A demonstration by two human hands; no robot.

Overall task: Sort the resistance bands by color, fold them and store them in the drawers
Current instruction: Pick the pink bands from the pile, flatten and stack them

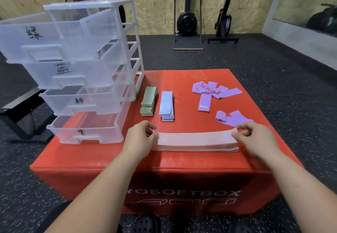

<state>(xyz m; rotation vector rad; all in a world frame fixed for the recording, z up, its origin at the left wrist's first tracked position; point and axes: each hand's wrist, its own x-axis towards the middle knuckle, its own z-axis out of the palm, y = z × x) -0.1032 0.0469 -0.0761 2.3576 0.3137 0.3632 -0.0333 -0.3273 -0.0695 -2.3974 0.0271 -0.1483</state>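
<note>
Pink bands (196,141), four empty drawers (76,79)

Drawer fronts of the clear plastic drawer unit (125,54), handwritten in black: top drawer (34,39) 绿, second drawer (69,74) 蓝, third drawer (80,103) 粉, bottom drawer (85,132) 紫. Front face of the red foam box (182,187): pale lettering "YOSOFTBOX", first letters hidden, over three box outlines. Pink band stack (196,141): faint "15" at its left end, remainder unreadable
</note>
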